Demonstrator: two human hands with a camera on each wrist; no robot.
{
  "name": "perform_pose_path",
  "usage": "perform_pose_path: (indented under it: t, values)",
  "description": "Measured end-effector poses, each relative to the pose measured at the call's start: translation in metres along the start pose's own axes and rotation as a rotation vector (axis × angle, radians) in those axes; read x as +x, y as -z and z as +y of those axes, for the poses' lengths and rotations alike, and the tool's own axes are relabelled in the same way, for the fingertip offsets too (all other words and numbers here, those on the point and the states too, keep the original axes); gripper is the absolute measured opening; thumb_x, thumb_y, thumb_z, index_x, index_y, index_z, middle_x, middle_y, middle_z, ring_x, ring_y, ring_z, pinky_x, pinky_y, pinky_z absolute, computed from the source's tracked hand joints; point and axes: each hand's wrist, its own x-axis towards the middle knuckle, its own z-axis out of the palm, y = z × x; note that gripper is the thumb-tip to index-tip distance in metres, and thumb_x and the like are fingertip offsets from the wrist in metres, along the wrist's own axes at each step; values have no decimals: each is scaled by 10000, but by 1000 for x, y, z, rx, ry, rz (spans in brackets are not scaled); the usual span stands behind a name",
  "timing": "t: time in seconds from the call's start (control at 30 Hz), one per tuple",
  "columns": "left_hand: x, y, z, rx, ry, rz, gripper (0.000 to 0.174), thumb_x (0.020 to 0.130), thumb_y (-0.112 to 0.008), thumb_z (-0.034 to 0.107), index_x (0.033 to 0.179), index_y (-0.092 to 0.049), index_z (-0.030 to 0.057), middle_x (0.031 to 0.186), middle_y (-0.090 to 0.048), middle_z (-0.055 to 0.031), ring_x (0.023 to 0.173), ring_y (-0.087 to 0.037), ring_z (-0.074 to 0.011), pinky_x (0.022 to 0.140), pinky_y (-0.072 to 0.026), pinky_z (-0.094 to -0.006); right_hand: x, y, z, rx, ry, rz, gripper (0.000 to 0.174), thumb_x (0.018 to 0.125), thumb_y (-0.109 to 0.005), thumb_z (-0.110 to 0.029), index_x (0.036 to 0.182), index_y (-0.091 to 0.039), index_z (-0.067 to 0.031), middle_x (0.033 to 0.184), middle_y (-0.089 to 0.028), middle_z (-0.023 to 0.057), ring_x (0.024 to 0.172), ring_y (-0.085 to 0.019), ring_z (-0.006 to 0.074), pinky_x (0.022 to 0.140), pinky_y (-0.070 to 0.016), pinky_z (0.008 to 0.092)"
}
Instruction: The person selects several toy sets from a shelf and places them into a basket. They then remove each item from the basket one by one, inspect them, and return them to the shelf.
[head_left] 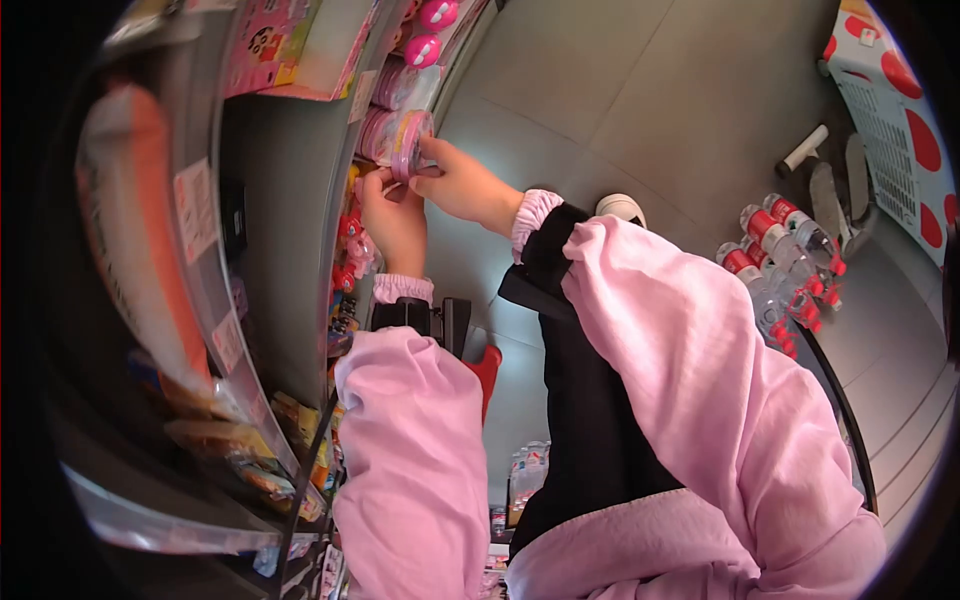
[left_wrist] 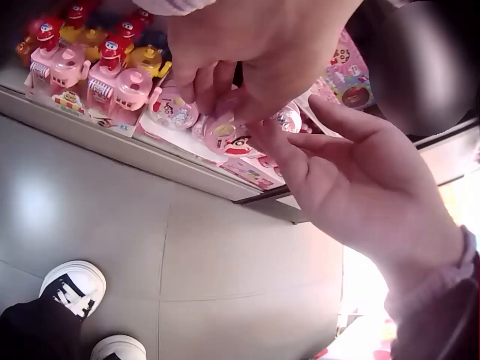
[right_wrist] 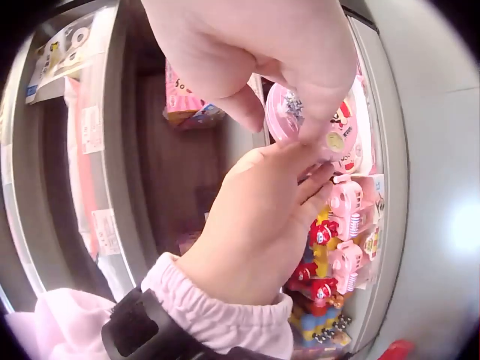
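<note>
Round pink plastic tubs with clear tops stand in a row at the shelf's front edge. My right hand point(head_left: 470, 187) holds the nearest round tub point(head_left: 409, 140), its fingers at the rim and the thumb lower down. Close beneath, my left hand point(head_left: 398, 228) pinches the same tub's lower edge with bent fingertips. The left wrist view shows the round tub point(left_wrist: 225, 135), cartoon-printed, under the left hand point(left_wrist: 262, 45), with the right hand point(left_wrist: 352, 180) meeting it from the side. In the right wrist view the two hands overlap and hide part of the round tub point(right_wrist: 281, 112).
Pink toy machines with red figures point(left_wrist: 112, 56) stand beside the tubs. Pink boxes point(head_left: 290, 45) occupy the shelf behind. Bottles with red caps point(head_left: 775, 245) stand on the floor to the right, near a red-dotted white case point(head_left: 890, 110). A white shoe point(head_left: 622, 208) is on the tiles.
</note>
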Motion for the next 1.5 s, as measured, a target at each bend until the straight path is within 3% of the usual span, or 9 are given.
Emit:
perform_pose_path:
  t: [0.23, 0.57, 0.83, 0.9, 0.97, 1.07, 1.17, 1.27, 1.5]
  values:
    - [78, -33, -49, -47, -19, 63, 185, 725, -622, 29, 882, -533, -12, 797, -629, -95, 726, -613, -158, 643, -484, -265, 62, 16, 3, 332, -7, -66, 574, 821, -483, -13, 1329, -222, 41, 1307, -384, 156, 1162, -432, 206, 961, -340, 289]
    - [108, -62, -100, 44, -39, 98, 175, 735, -601, 54, 892, -541, 5, 758, -600, -75, 710, -600, -179, 629, -473, -283, 99, 26, 30, 356, -10, -47, 590, 805, -478, 9, 1334, -219, 36, 1314, -373, 135, 1194, -391, 206, 971, -326, 292]
    - [102, -64, -93, -180, -95, 26, 238, 800, -526, 48, 1021, -469, -19, 941, -554, -114, 905, -548, -211, 781, -450, -327, 103, 26, 27, 342, -56, -32, 653, 794, -492, 1, 1358, -164, 14, 1336, -346, 139, 1217, -356, 209, 968, -329, 294]
    - [98, -61, -92, -427, 48, 8, 294, 776, -556, 51, 1044, -464, -25, 977, -538, -122, 927, -533, -224, 793, -437, -330, 105, 21, 32, 288, -45, -7, 648, 802, -492, -29, 1358, -164, 14, 1345, -333, 146, 1226, -345, 212, 975, -318, 298]
    - [97, -63, -60, -985, 447, 37, 406, 720, -611, 40, 1087, -453, -38, 1042, -516, -134, 957, -515, -240, 800, -426, -332, 111, 17, 39, 218, -37, 24, 642, 809, -492, -64, 1358, -168, 15, 1349, -329, 149, 1232, -339, 217, 983, -306, 303]
    - [111, -55, -80, -738, 479, -83, 468, 706, -571, -23, 1150, -426, -49, 1050, -503, -188, 982, -500, -314, 843, -407, -351, 113, 14, 44, 182, -39, 66, 629, 823, -490, -125, 1353, -184, 19, 1342, -342, 149, 1229, -344, 224, 989, -294, 305]
    - [94, -45, -64, 561, -223, -197, 493, 695, -506, -73, 1179, -414, -44, 1062, -485, -229, 1009, -471, -376, 856, -393, -378, 97, 14, 34, 292, -44, 97, 598, 829, -488, -176, 1327, -234, 36, 1301, -387, 162, 1191, -385, 237, 966, -312, 296]
    - [68, -42, -38, 547, -170, -147, 511, 680, -459, -105, 1183, -422, -22, 1071, -481, -231, 1035, -445, -406, 857, -387, -418, 73, 14, 25, 346, -74, 172, 564, 832, -484, -208, 1298, -294, 47, 1252, -436, 171, 1134, -438, 245, 933, -346, 297]
    - [-37, -27, -8, 264, -13, -139, 473, 682, -431, -118, 1140, -458, -5, 1076, -504, -192, 936, -537, -303, 792, -446, -365, -5, 18, 16, 382, -194, 201, 486, 868, -478, -240, 1261, -362, 21, 1194, -461, 112, 1076, -474, 218, 904, -381, 321]
